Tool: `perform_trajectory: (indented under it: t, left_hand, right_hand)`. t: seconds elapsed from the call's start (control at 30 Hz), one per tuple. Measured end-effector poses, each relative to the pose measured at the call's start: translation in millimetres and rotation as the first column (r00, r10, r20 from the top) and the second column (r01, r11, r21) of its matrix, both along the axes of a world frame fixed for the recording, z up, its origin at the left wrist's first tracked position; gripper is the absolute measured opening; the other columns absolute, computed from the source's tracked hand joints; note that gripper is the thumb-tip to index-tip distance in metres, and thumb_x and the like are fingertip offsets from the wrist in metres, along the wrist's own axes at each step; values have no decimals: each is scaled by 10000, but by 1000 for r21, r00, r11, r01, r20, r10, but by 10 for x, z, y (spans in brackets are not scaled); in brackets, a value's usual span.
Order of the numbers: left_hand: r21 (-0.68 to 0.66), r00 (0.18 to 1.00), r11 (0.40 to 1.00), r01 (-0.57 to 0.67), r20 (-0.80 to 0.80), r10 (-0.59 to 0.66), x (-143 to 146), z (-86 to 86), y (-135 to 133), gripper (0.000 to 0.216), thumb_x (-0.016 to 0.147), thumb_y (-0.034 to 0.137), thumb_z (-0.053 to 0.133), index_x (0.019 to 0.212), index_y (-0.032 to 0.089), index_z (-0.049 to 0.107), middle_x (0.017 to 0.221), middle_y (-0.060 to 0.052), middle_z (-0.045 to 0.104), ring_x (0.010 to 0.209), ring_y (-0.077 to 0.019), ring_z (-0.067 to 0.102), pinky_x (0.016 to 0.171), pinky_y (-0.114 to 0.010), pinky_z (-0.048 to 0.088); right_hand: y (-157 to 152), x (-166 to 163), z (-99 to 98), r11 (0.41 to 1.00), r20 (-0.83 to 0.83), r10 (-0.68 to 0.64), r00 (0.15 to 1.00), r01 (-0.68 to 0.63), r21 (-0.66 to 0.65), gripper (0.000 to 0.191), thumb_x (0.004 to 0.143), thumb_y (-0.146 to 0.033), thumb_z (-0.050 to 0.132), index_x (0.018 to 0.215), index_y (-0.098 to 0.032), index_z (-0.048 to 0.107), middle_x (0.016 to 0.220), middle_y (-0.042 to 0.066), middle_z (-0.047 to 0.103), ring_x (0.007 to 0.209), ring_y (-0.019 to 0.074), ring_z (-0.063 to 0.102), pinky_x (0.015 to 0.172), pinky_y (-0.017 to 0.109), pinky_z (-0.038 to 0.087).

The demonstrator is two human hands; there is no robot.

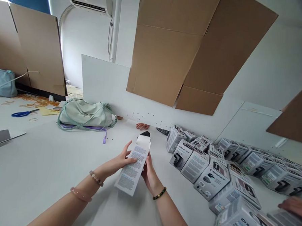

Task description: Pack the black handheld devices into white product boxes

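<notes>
A white and grey carton (131, 169) printed with small text is held tilted above the white table, between both of my hands. My left hand (123, 160) grips its left side, the thumb lying across the printed face and the index finger lifted away. On the other side my right hand (150, 175) wraps round the edge, its fingers partly hidden behind the carton. A white flap (143, 140) stands up at the top end. Just beyond it shows a dark rounded thing (146, 134); I cannot tell whether it is inside the carton.
Several SilverCrest boxes (212, 178) stand in rows on the right. Another person's hand (295, 205) is at the far right, and a person's hand (142, 126) shows under the partition. A pale green bag (86, 113), blue scissors (21, 114) and rubber bands (37, 101) lie left.
</notes>
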State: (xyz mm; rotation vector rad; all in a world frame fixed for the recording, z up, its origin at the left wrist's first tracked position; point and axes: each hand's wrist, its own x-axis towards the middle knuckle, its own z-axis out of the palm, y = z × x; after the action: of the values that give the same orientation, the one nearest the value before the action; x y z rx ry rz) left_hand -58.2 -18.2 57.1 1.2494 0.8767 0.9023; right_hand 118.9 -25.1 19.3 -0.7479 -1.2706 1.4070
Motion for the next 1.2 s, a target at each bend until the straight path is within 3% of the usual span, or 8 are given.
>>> perform_trajectory:
  t: [0.1, 0.27, 0.43, 0.7, 0.83, 0.9, 1.07, 1.2]
  left_hand:
    - [-9, 992, 992, -122, 2, 122, -29, 35, 31, 1134, 755, 488, 758, 1534, 352, -55, 1528, -204, 329, 1247, -351, 537, 947, -461, 485]
    - [55, 939, 938, -342, 50, 340, -235, 30, 174, 1118, 757, 500, 750, 1513, 409, -68, 1546, -178, 243, 1227, -338, 547, 892, -421, 529]
    - [245, 935, 904, -350, 41, 351, -329, -5, 199, 1134, 752, 458, 764, 1509, 413, -78, 1482, -143, 269, 1198, -323, 539, 891, -436, 546]
    - [370, 980, 910, -189, 8, 200, -163, -71, 107, 1137, 736, 286, 781, 1497, 456, -46, 1503, -108, 199, 1257, -307, 474, 936, -439, 531]
    - [429, 993, 898, -99, -21, 119, -42, -152, 43, 1108, 743, 252, 781, 1509, 458, 8, 1526, -104, 231, 1284, -320, 452, 983, -461, 492]
    - [452, 997, 890, -62, -20, 80, 21, -199, 16, 1125, 737, 251, 791, 1511, 457, 1, 1543, -101, 223, 1316, -326, 427, 1002, -465, 477]
    - [485, 999, 873, -42, -1, 49, 149, -333, -8, 1111, 724, 280, 803, 1515, 449, 41, 1584, -94, 169, 1372, -337, 368, 1039, -463, 441]
    - [512, 994, 858, -48, -59, 91, 194, -341, -39, 927, 733, 261, 779, 1473, 408, 242, 1531, -84, 244, 1376, -336, 339, 1055, -449, 413]
  right_hand:
    - [430, 21, 5, 977, 243, -207, 948, 190, 94, 685, 896, -728, 262, 1315, -247, 513, 1337, 105, 577, 1238, 270, 544, 956, 427, 497]
    - [1050, -74, -39, 910, 467, -414, 781, 340, 239, 584, 714, -398, 717, 1244, -200, 572, 1462, 155, 392, 1393, 380, 293, 1130, 529, 268]
    - [1114, -237, -90, 871, 553, -485, 678, 319, 373, 486, 625, -150, 724, 1098, -230, 650, 1317, 139, 525, 1279, 379, 428, 1019, 490, 399]
    - [653, 203, 786, 490, 56, -825, 562, 664, 564, 497, 921, -452, 289, 1346, -200, 340, 1364, 140, 415, 1280, 284, 417, 1010, 425, 404]
    - [224, 275, 1256, 323, -214, -780, 588, 671, 667, 375, 920, -450, 314, 1193, -230, 449, 1207, 94, 481, 1131, 264, 498, 953, 416, 423]
    - [75, 223, 1345, 389, -113, -725, 679, 539, 747, 297, 905, -431, 409, 1092, -225, 512, 1083, 69, 539, 1018, 248, 532, 918, 416, 431]
    - [7, 148, 1180, 767, 457, -491, 741, 119, 631, 229, 828, -382, 622, 996, -227, 633, 954, 58, 611, 981, 267, 532, 914, 468, 423]
    - [76, 300, 951, 813, 485, -398, 779, 54, 580, 178, 787, -425, 709, 814, -250, 728, 968, 63, 646, 1117, 285, 503, 1034, 478, 372]
